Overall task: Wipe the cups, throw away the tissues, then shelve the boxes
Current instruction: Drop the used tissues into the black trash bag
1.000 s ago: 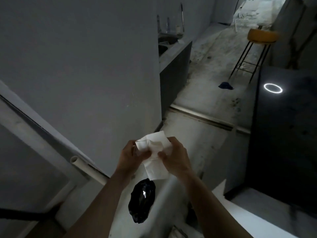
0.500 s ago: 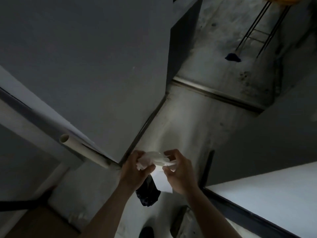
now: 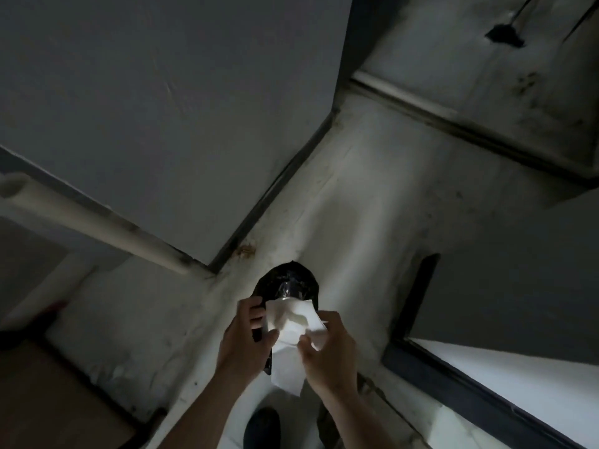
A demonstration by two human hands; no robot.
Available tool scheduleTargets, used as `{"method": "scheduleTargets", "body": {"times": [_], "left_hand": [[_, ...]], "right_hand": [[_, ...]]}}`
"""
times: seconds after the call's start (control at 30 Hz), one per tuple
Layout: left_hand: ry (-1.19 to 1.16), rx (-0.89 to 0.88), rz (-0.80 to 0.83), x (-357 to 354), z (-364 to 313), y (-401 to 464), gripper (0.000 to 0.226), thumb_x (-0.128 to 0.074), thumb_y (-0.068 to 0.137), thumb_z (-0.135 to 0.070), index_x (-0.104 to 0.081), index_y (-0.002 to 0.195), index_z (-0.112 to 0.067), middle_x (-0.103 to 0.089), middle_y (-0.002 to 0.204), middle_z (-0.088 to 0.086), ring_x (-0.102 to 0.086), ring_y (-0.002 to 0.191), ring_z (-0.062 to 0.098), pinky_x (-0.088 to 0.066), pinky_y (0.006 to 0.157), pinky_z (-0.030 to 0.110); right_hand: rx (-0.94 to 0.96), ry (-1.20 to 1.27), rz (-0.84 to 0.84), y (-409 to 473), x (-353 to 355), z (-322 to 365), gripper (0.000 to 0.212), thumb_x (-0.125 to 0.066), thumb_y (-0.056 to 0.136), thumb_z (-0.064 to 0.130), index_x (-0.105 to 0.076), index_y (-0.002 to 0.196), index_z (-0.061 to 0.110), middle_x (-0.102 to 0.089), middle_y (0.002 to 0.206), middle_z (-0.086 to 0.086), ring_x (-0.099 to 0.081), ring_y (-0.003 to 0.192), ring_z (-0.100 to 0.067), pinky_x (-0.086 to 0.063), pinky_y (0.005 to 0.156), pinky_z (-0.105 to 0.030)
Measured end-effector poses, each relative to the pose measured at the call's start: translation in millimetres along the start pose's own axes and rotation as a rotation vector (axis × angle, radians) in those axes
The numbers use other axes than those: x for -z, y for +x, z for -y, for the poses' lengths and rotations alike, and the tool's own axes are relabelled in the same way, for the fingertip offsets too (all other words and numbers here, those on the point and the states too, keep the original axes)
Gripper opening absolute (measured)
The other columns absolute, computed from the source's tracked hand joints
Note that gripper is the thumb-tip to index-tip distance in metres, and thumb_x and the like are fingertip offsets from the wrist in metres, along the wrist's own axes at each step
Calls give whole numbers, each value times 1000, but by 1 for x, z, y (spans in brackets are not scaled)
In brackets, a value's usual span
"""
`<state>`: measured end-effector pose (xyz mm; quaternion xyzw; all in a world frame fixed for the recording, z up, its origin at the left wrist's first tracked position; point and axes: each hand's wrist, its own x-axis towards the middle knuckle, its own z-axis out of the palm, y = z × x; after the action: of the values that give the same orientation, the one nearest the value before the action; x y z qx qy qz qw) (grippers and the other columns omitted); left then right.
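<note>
White crumpled tissues [image 3: 291,322] hang between both hands, low in the middle of the view. My left hand [image 3: 243,338] pinches their left edge and my right hand [image 3: 330,351] grips the right side, with a loose sheet drooping below. Directly under and behind the tissues a black plastic bag [image 3: 288,286] lies on the pale floor near the wall corner; the hands hide its lower part. No cups or boxes are in view.
A grey wall [image 3: 162,124] fills the upper left, with a white pipe [image 3: 97,222] running along its base. A white-topped counter with a dark edge [image 3: 486,396] stands at the lower right. My dark shoe [image 3: 262,429] shows at the bottom. A floor track [image 3: 453,124] crosses the upper right.
The view has tilted further down and closed in on the floor. Both hands with the tissues have come down over the black bag, which now sits right behind them.
</note>
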<state>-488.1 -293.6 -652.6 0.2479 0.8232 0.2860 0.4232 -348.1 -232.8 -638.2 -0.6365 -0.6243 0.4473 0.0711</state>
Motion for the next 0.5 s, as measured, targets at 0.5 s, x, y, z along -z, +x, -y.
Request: {"method": "scheduleTargets", "body": {"times": [0.5], "left_hand": [[360,94,315,-67,131,89,55,-42,103,-24,-29,154,-40,-36,161,-8,-41,143,16,-42,110,30]], "right_hand": [[-171,-105,245,82,-126,-75,80,-70,89,39,-30,156,22,-48,153,0,-49,139,-22,-41,111,-37]]}}
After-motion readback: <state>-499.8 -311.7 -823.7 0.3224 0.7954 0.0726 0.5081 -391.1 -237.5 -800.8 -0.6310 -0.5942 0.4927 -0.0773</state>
